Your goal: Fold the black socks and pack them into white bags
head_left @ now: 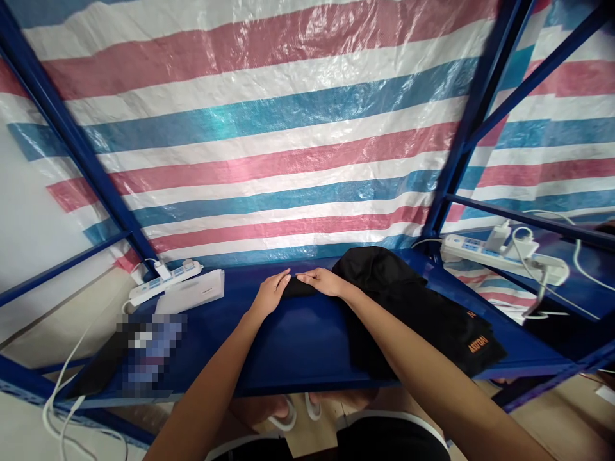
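Observation:
A small black folded cloth (298, 287) lies on the blue shelf (298, 346) in front of me, near its back edge. My left hand (273, 293) is closed over the left end of the cloth, fingertips on its top. From the right, my right hand (321, 282) holds the other end, its thumb and fingers pointing left. Between the hands only the middle of the cloth shows. Just right of my right hand lies a heap of black clothing (384, 269), spread toward the front edge, with orange lettering at its right end. My right forearm passes over part of it.
At the left are a white power strip (166, 282), white papers (192, 291) and a pixelated patch beside a dark flat item (103, 365). Another power strip (504, 256) with plugs and cables is at the right. Blue posts (72, 141) frame a striped plastic sheet (288, 141) behind.

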{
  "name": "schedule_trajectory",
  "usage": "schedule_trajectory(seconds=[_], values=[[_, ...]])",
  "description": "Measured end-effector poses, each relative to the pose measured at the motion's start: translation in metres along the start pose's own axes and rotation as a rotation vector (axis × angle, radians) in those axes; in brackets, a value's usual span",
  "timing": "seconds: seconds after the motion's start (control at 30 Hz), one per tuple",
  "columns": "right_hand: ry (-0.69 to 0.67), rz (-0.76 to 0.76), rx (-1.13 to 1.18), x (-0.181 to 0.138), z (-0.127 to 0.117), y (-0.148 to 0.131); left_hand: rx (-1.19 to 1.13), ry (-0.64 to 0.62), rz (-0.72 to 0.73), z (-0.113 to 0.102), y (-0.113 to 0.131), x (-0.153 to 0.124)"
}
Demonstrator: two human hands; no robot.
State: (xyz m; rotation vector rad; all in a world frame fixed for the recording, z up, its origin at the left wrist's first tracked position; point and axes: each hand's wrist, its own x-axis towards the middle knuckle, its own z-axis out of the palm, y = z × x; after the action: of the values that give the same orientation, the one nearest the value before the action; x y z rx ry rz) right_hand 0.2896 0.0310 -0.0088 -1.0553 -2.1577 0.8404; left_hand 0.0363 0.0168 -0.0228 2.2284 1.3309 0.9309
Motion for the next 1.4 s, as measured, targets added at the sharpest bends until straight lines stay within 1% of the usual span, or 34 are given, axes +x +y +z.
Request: schedule_trajectory(seconds=[0.03,0.1,0.2,0.37,0.43,0.47,0.53,0.57,0.6,0.67,0.7,0.73,0.77,0.83,0.87,0.9,1.07,1.13,1.17,1.23,1.27,1.3,1.33,1.4], values=[[0.004,-0.01,0.009,-0.002,0.0,-0.001,-0.031,-0.014,-0.011,-0.002,0.001,-0.004],[0.017,-0.037,0.015,-0.006,-0.001,-0.003,-0.081,-0.004,-0.02,-0.005,0.003,-0.011],[0.028,-0.053,0.029,-0.013,-0.001,-0.01,-0.157,0.028,0.031,-0.008,0.006,-0.018],[0.01,-0.135,-0.113,-0.019,-0.001,-0.028,-0.242,0.037,0.128,-0.011,0.015,-0.022],[0.002,-0.16,-0.133,-0.02,-0.002,-0.033,-0.208,0.063,0.161,-0.016,0.015,-0.021],[0.002,-0.163,-0.129,-0.02,-0.002,-0.035,-0.155,0.088,0.173,-0.021,0.013,-0.02],[0.021,-0.158,-0.12,-0.02,-0.002,-0.036,0.025,0.178,0.165,-0.033,0.002,-0.017],[0.035,-0.151,-0.12,-0.02,-0.002,-0.035,0.142,0.244,0.129,-0.04,-0.007,-0.016],[0.046,-0.142,-0.121,-0.021,-0.002,-0.034,0.266,0.318,0.063,-0.049,-0.017,-0.016],[0.058,-0.12,-0.12,-0.021,-0.002,-0.032,0.491,0.455,-0.155,-0.066,-0.04,-0.017],[0.057,-0.111,-0.116,-0.021,-0.001,-0.031,0.573,0.485,-0.291,-0.074,-0.051,-0.019],[0.052,-0.106,-0.109,-0.021,-0.001,-0.03,0.625,0.475,-0.422,-0.082,-0.061,-0.021],[0.049,-0.106,-0.101,-0.021,-0.002,-0.031,0.645,0.43,-0.536,-0.089,-0.07,-0.023],[0.044,-0.114,-0.093,-0.021,-0.002,-0.031,0.604,0.312,-0.684,-0.099,-0.082,-0.026],[0.044,-0.12,-0.092,-0.021,-0.002,-0.032,0.567,0.282,-0.72,-0.103,-0.085,-0.027],[0.043,-0.123,-0.092,-0.021,-0.003,-0.032,0.533,0.276,-0.738,-0.106,-0.087,-0.028],[0.029,-0.106,-0.083,-0.022,-0.003,-0.031,0.487,0.364,-0.77,-0.111,-0.085,-0.028],[0.028,-0.106,-0.096,-0.021,-0.002,-0.029,0.463,0.427,-0.717,-0.112,-0.08,-0.028],[0.028,-0.115,-0.11,-0.021,-0.002,-0.027,0.422,0.469,-0.643,-0.111,-0.076,-0.028],[0.042,-0.15,-0.152,-0.02,0.001,-0.024,0.258,0.528,-0.416,-0.106,-0.064,-0.027],[0.054,-0.174,-0.18,-0.019,0.002,-0.023,0.14,0.518,-0.293,-0.102,-0.057,-0.026],[0.071,-0.198,-0.213,-0.018,0.003,-0.021,0.008,0.48,-0.188,-0.097,-0.048,-0.025],[0.089,-0.221,-0.245,-0.018,0.004,-0.02,-0.123,0.418,-0.113,-0.091,-0.04,-0.024],[0.127,-0.257,-0.303,-0.017,0.004,-0.019,-0.327,0.242,-0.037,-0.081,-0.026,-0.023]])
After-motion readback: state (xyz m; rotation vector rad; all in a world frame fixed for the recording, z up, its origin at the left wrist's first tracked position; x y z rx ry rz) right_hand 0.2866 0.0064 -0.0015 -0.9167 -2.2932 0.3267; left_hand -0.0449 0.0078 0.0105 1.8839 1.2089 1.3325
